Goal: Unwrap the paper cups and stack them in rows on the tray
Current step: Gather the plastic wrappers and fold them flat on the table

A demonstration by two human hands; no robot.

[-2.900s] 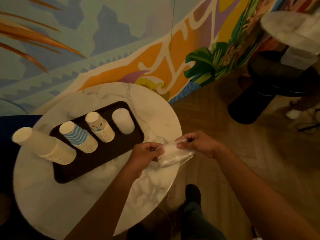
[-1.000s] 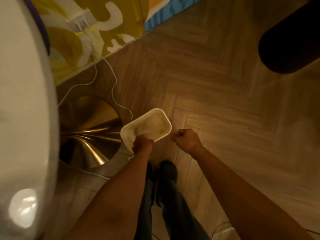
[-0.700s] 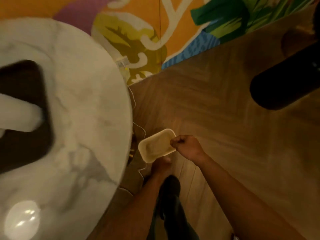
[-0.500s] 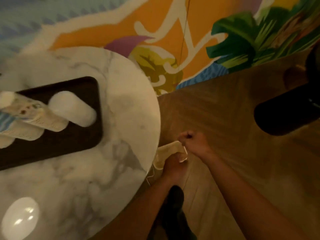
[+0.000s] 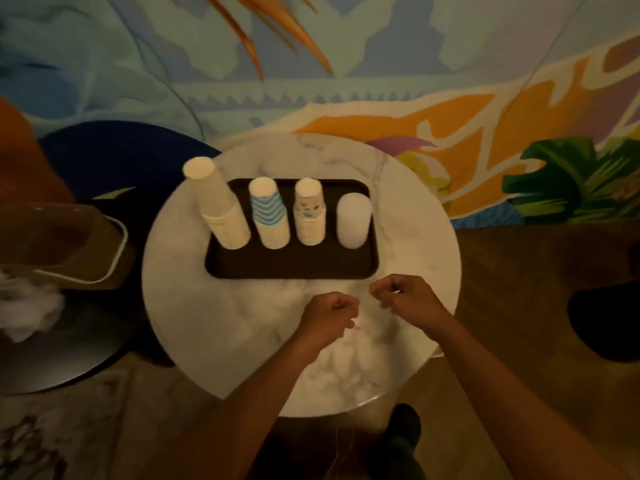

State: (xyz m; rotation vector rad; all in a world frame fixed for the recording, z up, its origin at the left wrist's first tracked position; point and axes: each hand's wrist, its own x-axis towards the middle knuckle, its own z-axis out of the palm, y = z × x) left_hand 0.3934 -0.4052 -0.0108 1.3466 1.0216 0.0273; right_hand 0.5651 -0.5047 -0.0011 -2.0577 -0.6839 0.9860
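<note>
Two fists: left hand (image 5: 329, 313), right hand (image 5: 405, 296); contents unclear; white stack (image 5: 353, 220) blurred.

A painted mural wall (image 5: 346, 46) of blue, orange and green leaf shapes stands behind a round marble bench (image 5: 415, 209). Wooden floor (image 5: 519, 289) lies at the right, under dim, warm light.

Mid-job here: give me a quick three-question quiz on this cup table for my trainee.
1. How many paper cup stacks stand on the dark brown rectangular tray?
2. True or false: the left hand grips a cup.
3. Which stack is tallest? A plain cream stack; B blue-striped stack; C short white stack.
Key: 1 four; 2 false; 3 A.
</note>
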